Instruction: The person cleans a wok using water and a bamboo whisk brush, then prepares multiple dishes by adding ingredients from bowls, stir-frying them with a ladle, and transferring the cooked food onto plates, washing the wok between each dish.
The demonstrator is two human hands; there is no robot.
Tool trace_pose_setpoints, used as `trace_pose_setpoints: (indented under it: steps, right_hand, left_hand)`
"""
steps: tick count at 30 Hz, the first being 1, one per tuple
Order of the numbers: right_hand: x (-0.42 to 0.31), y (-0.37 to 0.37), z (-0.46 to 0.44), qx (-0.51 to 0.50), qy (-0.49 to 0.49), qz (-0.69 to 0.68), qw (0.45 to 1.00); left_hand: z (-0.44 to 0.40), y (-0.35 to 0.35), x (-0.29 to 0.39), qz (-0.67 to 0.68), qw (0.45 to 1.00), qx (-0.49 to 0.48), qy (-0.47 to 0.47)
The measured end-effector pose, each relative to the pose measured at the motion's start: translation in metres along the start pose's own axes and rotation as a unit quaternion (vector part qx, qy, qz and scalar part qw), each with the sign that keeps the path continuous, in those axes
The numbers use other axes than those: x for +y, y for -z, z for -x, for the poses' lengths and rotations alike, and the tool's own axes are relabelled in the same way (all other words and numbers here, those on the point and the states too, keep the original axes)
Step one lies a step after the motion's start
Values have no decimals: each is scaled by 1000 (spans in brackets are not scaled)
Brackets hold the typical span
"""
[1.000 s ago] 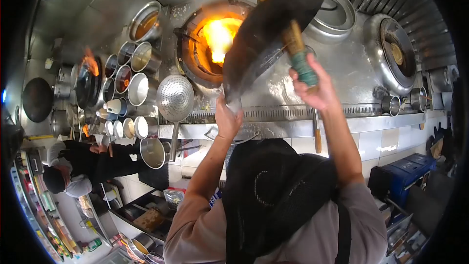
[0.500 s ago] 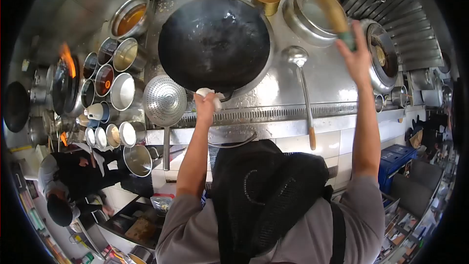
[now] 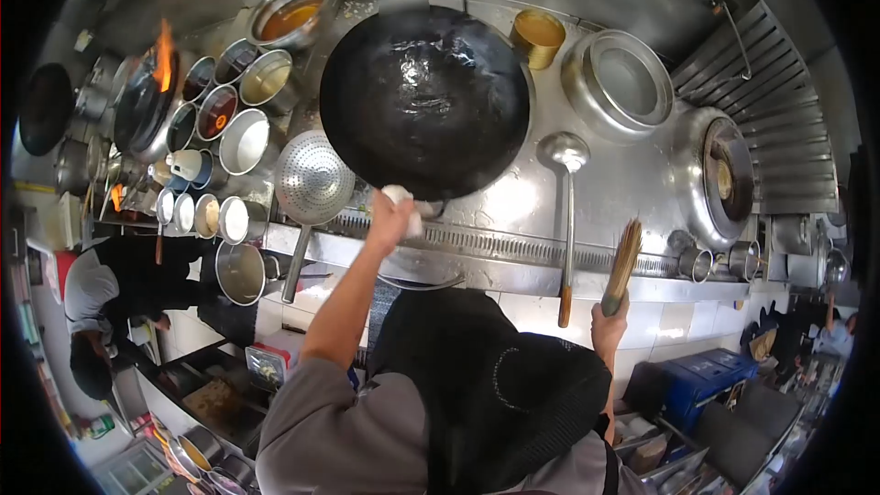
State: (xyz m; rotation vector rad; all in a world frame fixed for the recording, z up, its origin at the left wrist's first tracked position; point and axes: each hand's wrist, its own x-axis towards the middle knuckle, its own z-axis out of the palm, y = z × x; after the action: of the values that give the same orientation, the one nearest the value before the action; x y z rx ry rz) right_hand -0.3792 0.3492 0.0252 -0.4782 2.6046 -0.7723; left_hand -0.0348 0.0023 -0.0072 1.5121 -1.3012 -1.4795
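Observation:
My left hand (image 3: 390, 223) is closed on a folded white cloth (image 3: 401, 200) at the near handle of a large black wok (image 3: 426, 105); whether the cloth wraps the handle cannot be made out. The wok's inside is wet and shiny. On the right, my right hand (image 3: 610, 316) grips a bamboo wok brush (image 3: 625, 261) by its green-bound end, bristles pointing up over the front edge of the range. Left of the brush lies a long-handled ladle (image 3: 566, 220) with its bowl toward the back. A perforated strainer (image 3: 314, 178) rests just left of the wok.
Several metal seasoning pots (image 3: 245, 142) crowd the left, near a burner flame (image 3: 165, 55). A bowl of brown liquid (image 3: 291, 20), a yellow tin (image 3: 538, 37) and a metal basin (image 3: 616, 82) stand behind. Another person (image 3: 101, 298) is at far left.
My right hand has come down and toward me with the brush, from beside the basin to the range's front edge. My left hand stays at the wok handle. Less steam shows over the wok.

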Motion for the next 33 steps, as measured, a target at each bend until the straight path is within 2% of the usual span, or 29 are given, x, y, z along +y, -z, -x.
trace_pose_setpoints:
  steps: [1,2,3,4,5,6,7,8,10,11,12,13,14,15,16,17,18,19,20,21,23,25,27,28,29,30,31,32,33]
  right_hand:
    - [-20,-2,-1,10,50,-61,997]
    - [-38,-7,-5,-5,94,-103,990]
    - [-77,-5,-2,-44,112,-153,981]
    - [-120,-4,1,-88,129,-201,967]
    - [-148,-14,-5,-110,161,-272,942]
    - [-177,-25,-10,-136,191,-339,911]
    - [-214,-37,-10,-182,188,-375,889]
    - [-219,-70,-11,-145,341,-255,893]
    - [-222,-131,13,-278,376,-190,863]
    - [-243,-125,42,-298,367,-165,866]
    - [-223,-136,23,-320,423,-93,843]
    - [-197,-135,-16,-318,414,97,847]
    - [-165,-130,-69,-285,445,113,841]
    - [-158,-102,-118,-288,386,161,862]
    - [-153,-71,-170,-171,490,181,835]
    - [-213,-19,-148,-72,450,215,864]
    - [-261,22,-144,-21,455,241,857]
    - [-284,42,-169,69,580,144,799]
    - [-307,63,-190,142,572,150,794]
    - [-347,71,-172,178,526,69,829]
    - [-419,64,-138,213,444,-112,863]
    - [-469,25,-129,204,431,-285,832]
    - [-493,-47,-140,289,450,-296,791]
    - [-498,-93,-148,381,449,-236,773]
    - [-513,-154,-99,328,391,-295,808]
    - [-503,-194,-91,114,358,-300,877]
    - [-494,-234,-83,-146,263,-222,927]
    - [-485,-275,-74,-325,196,-98,920]
    - [-458,-307,-64,-352,281,45,892]
  left_hand:
    - [-12,1,-71,-40,989,34,-138]
    - [26,-3,-21,-16,987,13,-160]
    - [32,-3,-43,-3,988,0,-152]
    - [49,-7,-38,-82,993,20,-88]
    - [58,-15,-49,-114,985,77,-106]
    - [70,-12,-45,-228,972,40,-36]
    - [64,-4,-53,-333,937,-109,-7]
    - [73,-8,-64,-249,945,12,-213]
    - [89,-30,-25,-208,940,58,-263]
    - [82,-36,-22,-202,941,81,-258]
    - [70,-36,-17,-204,945,93,-239]
    - [60,-32,-14,-207,949,96,-217]
    - [50,-16,4,-165,973,48,-153]
    - [35,-9,2,-142,977,46,-154]
    - [21,-7,0,-118,980,41,-155]
    - [10,-6,4,-106,983,33,-149]
    - [-2,-3,11,-79,992,21,-92]
    - [-13,-1,14,-55,998,7,-37]
    - [-22,-1,12,-48,998,-2,-34]
    - [-34,-1,8,12,999,3,35]
    - [-36,3,11,109,986,-6,125]
    - [-31,-3,-1,197,974,-22,111]
    - [-24,-5,-2,322,937,-55,127]
    - [-26,-8,-5,325,935,-60,130]
    - [-27,-11,-8,271,955,-55,109]
    - [-29,-12,-10,214,972,-50,87]
    - [-26,-6,0,227,969,-54,80]
    - [-26,-6,-4,225,969,-60,85]
    - [-28,-8,-13,197,976,-53,75]
